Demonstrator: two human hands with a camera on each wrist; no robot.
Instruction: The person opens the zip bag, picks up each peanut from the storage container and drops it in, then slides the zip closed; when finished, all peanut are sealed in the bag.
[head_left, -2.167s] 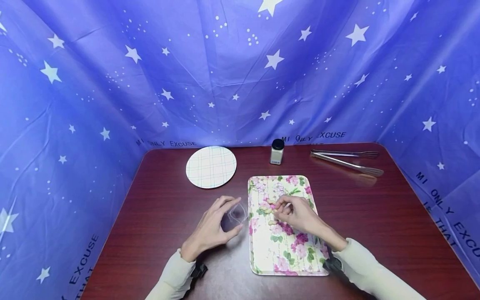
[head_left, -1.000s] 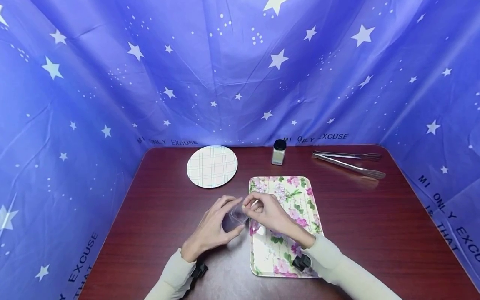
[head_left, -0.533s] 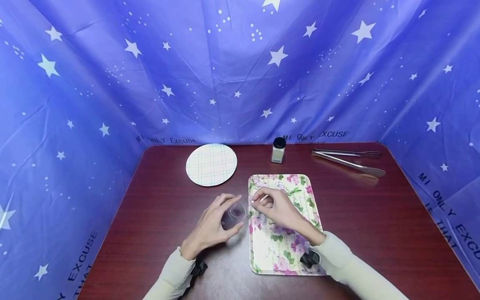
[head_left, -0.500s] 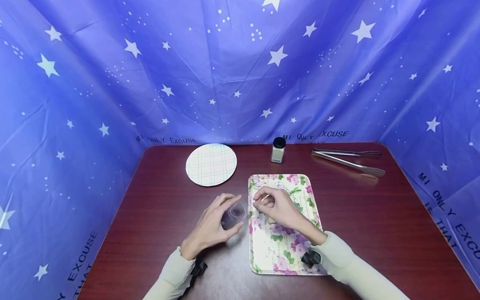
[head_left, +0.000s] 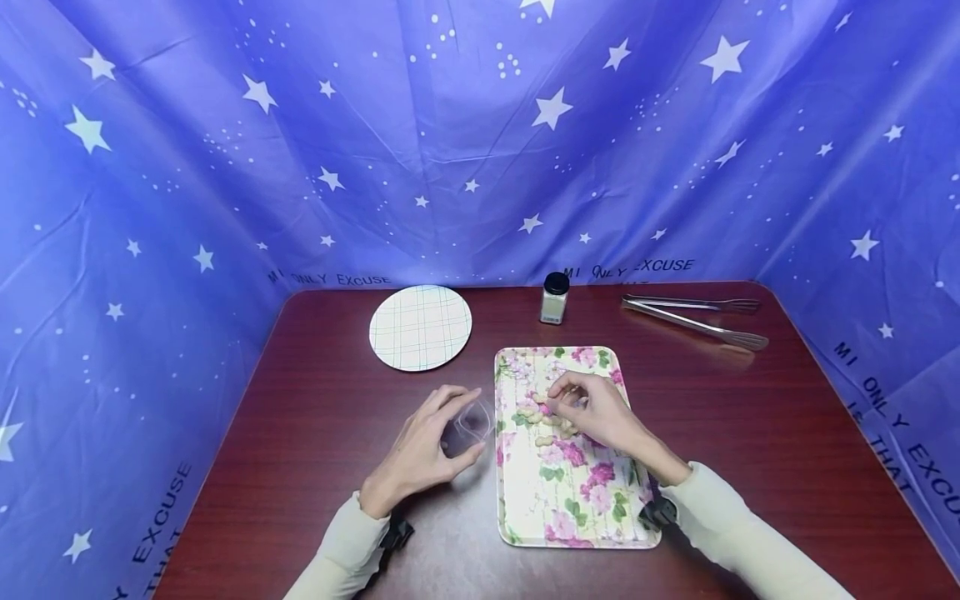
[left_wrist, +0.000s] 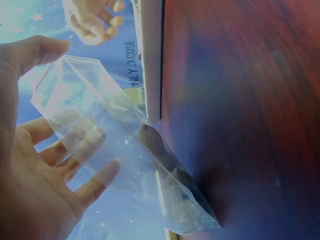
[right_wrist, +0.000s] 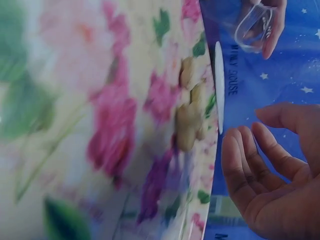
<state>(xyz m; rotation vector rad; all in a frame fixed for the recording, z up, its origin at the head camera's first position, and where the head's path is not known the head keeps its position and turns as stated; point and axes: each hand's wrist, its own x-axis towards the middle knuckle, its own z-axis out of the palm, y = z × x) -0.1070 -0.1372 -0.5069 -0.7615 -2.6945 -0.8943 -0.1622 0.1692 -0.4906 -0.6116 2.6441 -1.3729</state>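
My left hand (head_left: 427, 446) holds a clear plastic bag (left_wrist: 115, 115) by its mouth, thumb and fingers spread around it so that the mouth gapes. Near the bag's bottom, brown and pale pieces show, blurred through the plastic. On the flowered tray (head_left: 536, 517) lies a small heap of unshelled peanuts (head_left: 543, 421). Just over the heap's right side hovers my right hand (head_left: 600, 412), partly covering it in the head view. The right wrist view shows that hand's fingers loosely bent, with nothing between them, apart from the peanuts (right_wrist: 187, 122).
A round checked plate (head_left: 420, 327) sits at the back left of the dark red table (head_left: 300, 417). Behind the tray stands a black-capped shaker jar (head_left: 554, 298). Metal tongs (head_left: 693, 321) lie at the back right. A blue star-patterned curtain (head_left: 480, 150) closes off the table's back and sides.
My right hand went from the peanuts to the bag's mouth, then moved back right over the heap. My left hand keeps the bag in the same spot.
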